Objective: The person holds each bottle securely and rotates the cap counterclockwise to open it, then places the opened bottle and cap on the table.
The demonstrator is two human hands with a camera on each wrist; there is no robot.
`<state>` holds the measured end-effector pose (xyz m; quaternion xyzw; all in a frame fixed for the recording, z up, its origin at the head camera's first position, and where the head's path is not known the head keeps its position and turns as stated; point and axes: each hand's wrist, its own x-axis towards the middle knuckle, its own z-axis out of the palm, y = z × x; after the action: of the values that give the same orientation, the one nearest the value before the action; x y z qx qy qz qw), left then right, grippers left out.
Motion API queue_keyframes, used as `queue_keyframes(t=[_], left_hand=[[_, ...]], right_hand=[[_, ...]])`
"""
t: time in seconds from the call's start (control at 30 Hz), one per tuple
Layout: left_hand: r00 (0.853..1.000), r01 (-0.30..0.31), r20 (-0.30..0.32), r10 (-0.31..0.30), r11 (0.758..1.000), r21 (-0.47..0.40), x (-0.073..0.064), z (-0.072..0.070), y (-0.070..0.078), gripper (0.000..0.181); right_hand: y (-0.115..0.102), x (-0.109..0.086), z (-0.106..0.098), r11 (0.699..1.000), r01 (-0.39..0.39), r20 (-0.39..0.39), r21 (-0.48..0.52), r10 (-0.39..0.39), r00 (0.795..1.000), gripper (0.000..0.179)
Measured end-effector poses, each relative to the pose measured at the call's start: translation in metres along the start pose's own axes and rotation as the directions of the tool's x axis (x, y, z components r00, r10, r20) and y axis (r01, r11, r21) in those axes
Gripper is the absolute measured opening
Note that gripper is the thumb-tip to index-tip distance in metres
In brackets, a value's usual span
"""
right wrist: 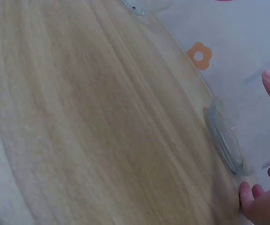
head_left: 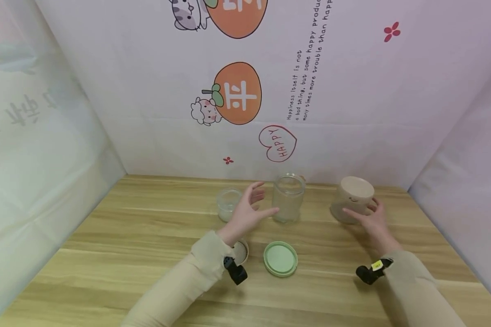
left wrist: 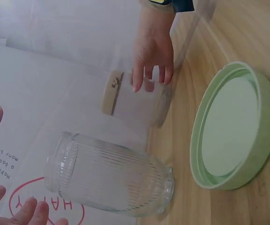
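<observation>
On the right stands a clear glass jar (head_left: 342,206) with a beige lid (head_left: 358,187) on top. My right hand (head_left: 375,221) curves loosely beside it; in the left wrist view the thumb (left wrist: 137,77) overlaps the glass. The right wrist view has the fingertips (right wrist: 247,194) close by the jar's base (right wrist: 226,138). Near the middle my left hand (head_left: 245,213) holds nothing, its thumb and fingers spread toward a tall ribbed glass jar (head_left: 287,204) with no lid. A low clear glass jar (head_left: 226,211) stands behind the left hand.
A green lid (head_left: 280,259) lies on the wooden table (head_left: 147,236), in front of the ribbed jar. Another small round lid (head_left: 241,252) is partly hidden by the left sleeve. A white printed cloth (head_left: 331,150) hangs behind the table, with pale cloth at both sides.
</observation>
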<state>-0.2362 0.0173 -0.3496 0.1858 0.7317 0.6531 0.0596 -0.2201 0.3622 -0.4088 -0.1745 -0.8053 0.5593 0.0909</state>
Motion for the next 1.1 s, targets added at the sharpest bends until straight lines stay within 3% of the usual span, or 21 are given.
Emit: queue_keyframes(t=[0.23, 0.4, 0.57, 0.77, 0.93, 1.1], left_hand=[[1.0, -0.028, 0.006, 0.028, 1.0, 0.014, -0.014, -0.01, -0.011, 0.076], [1.0, 0.001, 0.026, -0.002, 1.0, 0.022, -0.024, -0.014, -0.018, 0.075], [0.997, 0.039, 0.061, -0.04, 0.999, 0.024, -0.033, -0.014, -0.022, 0.076], [0.994, 0.025, 0.105, -0.027, 0.999, 0.019, -0.043, -0.011, -0.023, 0.075], [0.992, -0.01, 0.129, 0.01, 1.0, 0.002, -0.047, -0.007, -0.024, 0.075], [0.993, -0.006, 0.117, 0.009, 1.0, -0.03, -0.044, -0.004, -0.025, 0.074]], right_hand=[[0.004, 0.009, 0.002, 0.999, 0.034, 0.028, 0.022, -0.035, 0.999, 0.108], [0.008, 0.015, 0.005, 0.995, 0.097, 0.05, -0.017, -0.096, 0.994, 0.108], [0.012, 0.021, 0.013, 0.987, 0.154, 0.015, 0.036, -0.155, 0.988, 0.109], [0.015, 0.026, 0.021, 0.975, 0.215, -0.042, 0.06, -0.213, 0.976, 0.11], [0.015, 0.025, 0.022, 0.976, 0.211, -0.058, 0.046, -0.208, 0.976, 0.11], [0.013, 0.02, 0.022, 0.98, 0.193, -0.084, 0.055, -0.188, 0.979, 0.109]])
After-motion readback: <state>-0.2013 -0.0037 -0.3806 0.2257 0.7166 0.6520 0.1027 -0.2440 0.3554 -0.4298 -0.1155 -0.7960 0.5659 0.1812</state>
